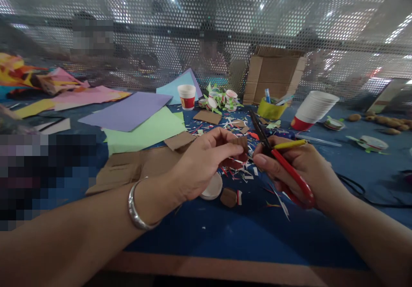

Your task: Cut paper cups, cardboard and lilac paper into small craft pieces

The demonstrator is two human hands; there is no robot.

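Note:
My left hand (206, 158) pinches a small piece of brown cardboard (240, 144) between thumb and fingers, and a dark red bit shows just below it. In my right hand (289, 166) is a pair of scissors (294, 177) with red handles and dark blades pointing up and away. A slim yellow stick-like part (289, 144) crosses the handles; I cannot tell whether it belongs to the scissors. Under my hands lie a white round cup bottom (213, 187), a rounded cardboard cutout (229, 197) and many paper shreds (247, 171).
Cardboard sheets (157, 162), green paper (148, 134) and purple paper (128, 111) lie left. Behind are a paper cup (186, 96), small green-trimmed crafts (219, 97), a yellow holder (271, 108) and an upright cardboard box (273, 74). Stacked cups (314, 110) stand right, before a perforated metal screen (193, 38).

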